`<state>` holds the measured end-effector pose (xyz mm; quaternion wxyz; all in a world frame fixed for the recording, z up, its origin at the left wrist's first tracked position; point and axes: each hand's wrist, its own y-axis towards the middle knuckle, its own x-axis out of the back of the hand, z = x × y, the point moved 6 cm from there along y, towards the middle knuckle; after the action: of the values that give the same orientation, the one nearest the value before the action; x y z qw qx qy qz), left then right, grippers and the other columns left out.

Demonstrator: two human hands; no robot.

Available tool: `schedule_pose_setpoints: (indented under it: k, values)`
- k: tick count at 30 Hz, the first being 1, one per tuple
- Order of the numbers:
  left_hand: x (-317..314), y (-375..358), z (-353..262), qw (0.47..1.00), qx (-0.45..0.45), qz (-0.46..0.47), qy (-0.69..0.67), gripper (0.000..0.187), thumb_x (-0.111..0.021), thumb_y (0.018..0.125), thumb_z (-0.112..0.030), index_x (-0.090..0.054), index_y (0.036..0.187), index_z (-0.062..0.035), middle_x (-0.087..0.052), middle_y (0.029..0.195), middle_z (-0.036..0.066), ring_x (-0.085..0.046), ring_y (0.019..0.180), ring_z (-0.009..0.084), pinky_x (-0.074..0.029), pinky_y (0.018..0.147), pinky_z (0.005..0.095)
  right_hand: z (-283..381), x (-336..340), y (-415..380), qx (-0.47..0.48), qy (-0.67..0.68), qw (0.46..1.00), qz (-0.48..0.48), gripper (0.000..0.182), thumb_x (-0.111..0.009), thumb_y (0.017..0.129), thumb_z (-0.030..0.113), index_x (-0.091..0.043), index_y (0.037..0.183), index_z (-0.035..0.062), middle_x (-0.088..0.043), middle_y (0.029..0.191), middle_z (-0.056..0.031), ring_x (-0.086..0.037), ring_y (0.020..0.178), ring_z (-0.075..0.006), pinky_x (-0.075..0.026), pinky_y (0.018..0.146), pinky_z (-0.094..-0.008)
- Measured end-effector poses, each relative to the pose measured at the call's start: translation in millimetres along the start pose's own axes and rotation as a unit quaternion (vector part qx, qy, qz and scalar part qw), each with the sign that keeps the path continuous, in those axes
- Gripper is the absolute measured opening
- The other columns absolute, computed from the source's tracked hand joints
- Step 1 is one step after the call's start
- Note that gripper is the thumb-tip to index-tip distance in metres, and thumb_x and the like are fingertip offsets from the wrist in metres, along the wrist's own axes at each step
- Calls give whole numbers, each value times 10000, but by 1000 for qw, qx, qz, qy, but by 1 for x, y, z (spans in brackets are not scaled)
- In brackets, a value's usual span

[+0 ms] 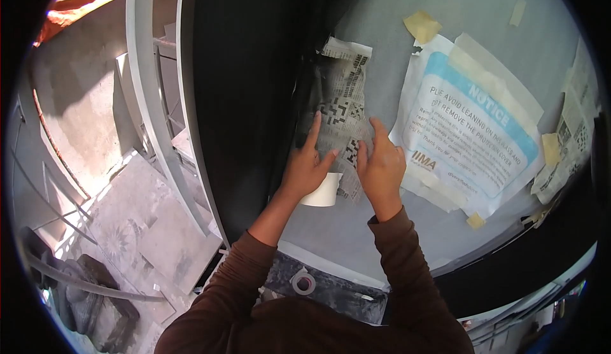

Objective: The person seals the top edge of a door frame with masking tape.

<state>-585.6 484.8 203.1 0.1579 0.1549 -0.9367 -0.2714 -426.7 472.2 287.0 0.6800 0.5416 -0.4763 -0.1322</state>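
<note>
A torn strip of newspaper point(347, 77) with crossword grids lies against the grey glass panel point(382, 16), along the edge of a black frame. My left hand point(304, 169) is on its lower part, index finger stretched out onto the paper and thumb apart. Under that hand sits a cream roll of masking tape point(321, 191), apparently gripped by the curled lower fingers, which are mostly hidden. My right hand point(383, 170) is at the strip's right edge, index finger and thumb extended, with nothing visible between them.
A taped notice sheet point(471, 125) is on the panel to the right, with more newspaper point(563, 144) beyond. Another tape roll point(303, 283) lies on the dark ledge point(344, 293) before me. The black frame point(248, 99) and a pale metal upright point(149, 86) stand left.
</note>
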Motion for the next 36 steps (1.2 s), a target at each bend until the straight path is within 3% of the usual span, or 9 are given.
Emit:
schedule_pose_setpoints:
  k: [8,13,16,20,22,23,25,30,36]
  values:
    - [-5,18,11,997,30,-12,65,909,-713,912,-272,-171,1630,-142,-596,574,148,-652,539,333,-520,581,439,37,-10,38,178,195,964,3,575,-688,846,35,-509,1388,-27,-596,1272,-236,-610,1142,-403,-503,981,-435]
    - [6,25,24,994,-54,-95,-5,903,-730,876,-229,-210,1609,-138,-610,1335,267,-644,1114,450,-572,881,482,41,-73,83,15,406,910,84,734,-599,878,8,-279,1535,-62,-447,1439,-348,-579,1236,-448,-506,1017,-433]
    - [16,9,10,998,36,-23,44,889,-725,882,-220,-230,1607,-83,-555,528,83,-544,453,173,-455,530,330,49,-74,103,14,319,940,123,685,-611,885,41,-335,1501,-71,-560,1347,-325,-634,1178,-417,-549,940,-426]
    - [45,-28,-25,999,23,22,25,813,-748,890,-209,-339,1577,-61,-491,494,38,-405,480,66,-392,522,258,51,19,166,-9,251,957,144,528,-662,889,96,-528,1365,-87,-672,1210,-262,-675,1125,-360,-575,875,-408]
    - [52,-45,-21,997,44,59,-12,746,-759,894,-235,-424,1541,-77,-506,488,27,-433,452,60,-396,512,248,56,99,215,73,321,934,-141,442,-680,906,158,-595,1251,-105,-647,1232,-275,-654,1113,-434,-536,943,-448]
    - [55,-55,-22,995,54,79,-21,712,-759,899,-231,-453,1523,-75,-491,490,14,-417,468,46,-388,520,238,51,120,250,157,282,909,-263,514,-707,922,239,-588,1324,-58,-641,1278,-246,-657,1147,-351,-560,907,-407]
    - [56,-76,-18,991,63,109,-40,629,-760,908,-205,-522,1474,-69,-505,525,-24,-389,531,19,-367,541,221,48,149,321,154,227,913,-303,777,-699,935,389,-406,1473,-89,-457,1488,-289,-453,1392,-398,-372,1156,-452]
    - [59,-113,-16,986,46,109,-116,571,-720,929,-161,-535,1465,-95,-437,572,-36,-365,539,64,-339,512,254,42,131,440,-23,272,929,-250,1044,-713,893,502,-171,1572,-76,-258,1601,-324,-218,1519,-427,-252,1224,-463]
    - [89,-147,-20,984,95,131,-77,541,-706,956,-168,-535,1460,-71,-450,602,-42,-374,561,43,-329,517,232,73,112,462,16,391,889,-238,897,-665,942,418,-248,1552,-90,-398,1543,-308,-393,1440,-428,-315,1189,-440]
